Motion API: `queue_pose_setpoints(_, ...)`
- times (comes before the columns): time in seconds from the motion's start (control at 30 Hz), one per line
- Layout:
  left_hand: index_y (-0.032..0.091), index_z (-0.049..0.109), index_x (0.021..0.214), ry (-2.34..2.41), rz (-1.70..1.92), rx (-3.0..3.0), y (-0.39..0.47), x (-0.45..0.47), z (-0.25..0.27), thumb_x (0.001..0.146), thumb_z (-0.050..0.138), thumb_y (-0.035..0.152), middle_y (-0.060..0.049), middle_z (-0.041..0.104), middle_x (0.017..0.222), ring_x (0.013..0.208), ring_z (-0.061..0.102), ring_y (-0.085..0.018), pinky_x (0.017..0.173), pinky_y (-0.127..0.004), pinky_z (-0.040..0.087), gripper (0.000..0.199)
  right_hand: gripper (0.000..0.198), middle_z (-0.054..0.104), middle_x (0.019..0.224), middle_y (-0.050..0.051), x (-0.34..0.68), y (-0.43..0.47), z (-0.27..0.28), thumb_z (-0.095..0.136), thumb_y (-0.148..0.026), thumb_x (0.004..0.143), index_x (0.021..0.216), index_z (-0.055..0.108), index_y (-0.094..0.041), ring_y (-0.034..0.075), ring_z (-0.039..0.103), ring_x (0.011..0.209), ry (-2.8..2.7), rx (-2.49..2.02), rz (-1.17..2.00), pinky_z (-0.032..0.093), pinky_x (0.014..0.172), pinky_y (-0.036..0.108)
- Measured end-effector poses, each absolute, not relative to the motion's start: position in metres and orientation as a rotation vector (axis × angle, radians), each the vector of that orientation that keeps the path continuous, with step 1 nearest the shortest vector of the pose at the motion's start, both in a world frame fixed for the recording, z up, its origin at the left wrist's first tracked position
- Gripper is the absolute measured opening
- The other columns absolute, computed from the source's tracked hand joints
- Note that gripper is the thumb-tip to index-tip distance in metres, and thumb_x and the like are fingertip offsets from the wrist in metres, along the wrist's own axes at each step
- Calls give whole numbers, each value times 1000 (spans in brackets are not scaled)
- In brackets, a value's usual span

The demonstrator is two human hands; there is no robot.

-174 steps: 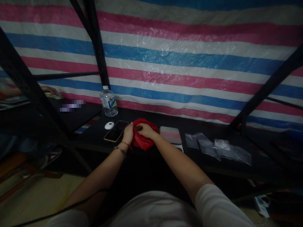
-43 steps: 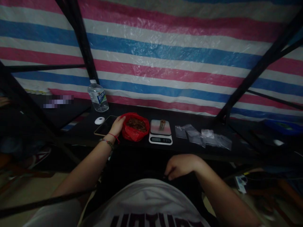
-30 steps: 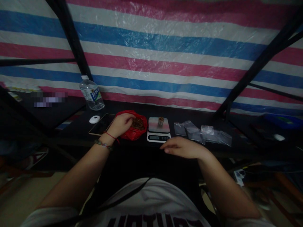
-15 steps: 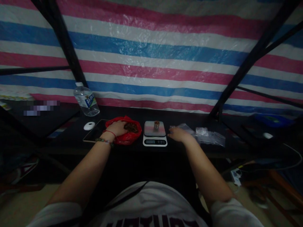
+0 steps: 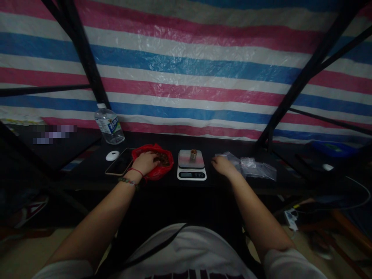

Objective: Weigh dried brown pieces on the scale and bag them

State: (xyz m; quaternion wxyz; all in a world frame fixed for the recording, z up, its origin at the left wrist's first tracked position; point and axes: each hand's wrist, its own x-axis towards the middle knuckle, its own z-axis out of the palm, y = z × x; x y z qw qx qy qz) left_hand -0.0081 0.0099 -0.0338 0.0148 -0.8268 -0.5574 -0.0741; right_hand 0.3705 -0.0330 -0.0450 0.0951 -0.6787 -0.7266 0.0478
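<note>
While my left hand [image 5: 147, 162] is reaching, fingers curled, into the red plastic bag [image 5: 162, 167] beside the kitchen scale [image 5: 192, 170], I am pressing my right hand [image 5: 221, 166], fingers loosely spread, on clear zip bags [image 5: 255, 168].

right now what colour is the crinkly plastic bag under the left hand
Red, clearest in the head view: the crinkly plastic bag lies open under the left hand.

An open red bag [image 5: 154, 164] of brown bits lies just left of clear plastic pouches [image 5: 255, 168].

A black table [image 5: 232, 147] bears a scale [image 5: 192, 169], phone [image 5: 119, 167] and bottle [image 5: 109, 124].
</note>
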Motion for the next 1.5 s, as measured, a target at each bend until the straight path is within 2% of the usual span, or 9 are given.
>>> queue_pose_setpoints(0.23, 18, 68, 108, -1625, -373, -2571, 12, -12, -32, 84, 42, 27, -9, 65, 115, 107, 58, -23, 99, -32, 40, 36, 29, 71, 89, 5, 344, -21, -73, 44, -26, 82, 90, 71, -20, 20, 64, 86, -1691, -1709, 295, 45, 75, 28)
queue_pose_setpoints(0.4, 17, 66, 110, -1776, -255, -2454, 15, -8, -33, 81, 49, 36, -13, 67, 111, 101, 62, -26, 94, -36, 43, 39, 30, 71, 85, 5, 336, -12, -99, 43, -31, 79, 86, 70, -19, 20, 63, 81, -1437, -1588, 374, 45, 74, 29)
queue_pose_setpoints(0.53, 17, 67, 106, -1809, -202, -2483, 22, -8, -32, 77, 53, 29, -12, 69, 107, 98, 63, -26, 88, -32, 46, 35, 30, 71, 84, 4, 339, -7, -104, 43, -32, 77, 84, 69, -19, 20, 63, 80, -1381, -1546, 397, 45, 74, 30)
queue_pose_setpoints(0.83, 17, 68, 104, -1847, -179, -2545, 25, -8, -19, 72, 57, 25, -10, 70, 103, 96, 64, -25, 87, -30, 47, 34, 30, 70, 83, 4, 339, -7, -104, 44, -33, 76, 84, 69, -19, 20, 62, 78, -1362, -1527, 418, 45, 74, 30)
queue_pose_setpoints(1.0, 19, 65, 110, -1641, -90, -2755, 26, -6, -11, 72, 52, 21, -6, 67, 112, 106, 60, -22, 94, -27, 43, 40, 31, 70, 83, 4, 339, -8, -103, 44, -34, 76, 86, 69, -18, 20, 63, 79, -1361, -1533, 456, 45, 74, 29)
queue_pose_setpoints(1.13, 20, 60, 119, -1651, -1, -2748, 32, -1, -11, 77, 53, 39, -10, 62, 121, 109, 58, -25, 94, -31, 42, 47, 30, 71, 87, 4, 338, -8, -103, 44, -34, 77, 85, 69, -19, 20, 63, 83, -1375, -1538, 454, 45, 77, 30)
queue_pose_setpoints(1.27, 17, 54, 126, -1755, 87, -2689, 42, 6, -19, 69, 50, 71, -18, 56, 125, 110, 56, -32, 93, -39, 41, 79, 29, 71, 86, 4, 338, -6, -105, 45, -33, 76, 84, 69, -19, 19, 63, 83, -1375, -1534, 469, 46, 78, 30)
queue_pose_setpoints(1.33, 17, 54, 127, -1746, 72, -2676, 48, 8, -23, 68, 49, 74, -19, 55, 126, 111, 55, -33, 94, -40, 40, 82, 29, 71, 85, 4, 337, -5, -106, 45, -32, 76, 84, 69, -19, 19, 64, 83, -1372, -1516, 483, 46, 78, 29)
queue_pose_setpoints(1.5, 18, 59, 121, -1678, 2, -2672, 61, 4, -27, 73, 53, 64, -15, 59, 122, 108, 57, -27, 93, -33, 41, 67, 27, 71, 84, 4, 336, -8, -102, 46, -32, 76, 82, 69, -18, 19, 64, 81, -1362, -1492, 506, 46, 78, 29)
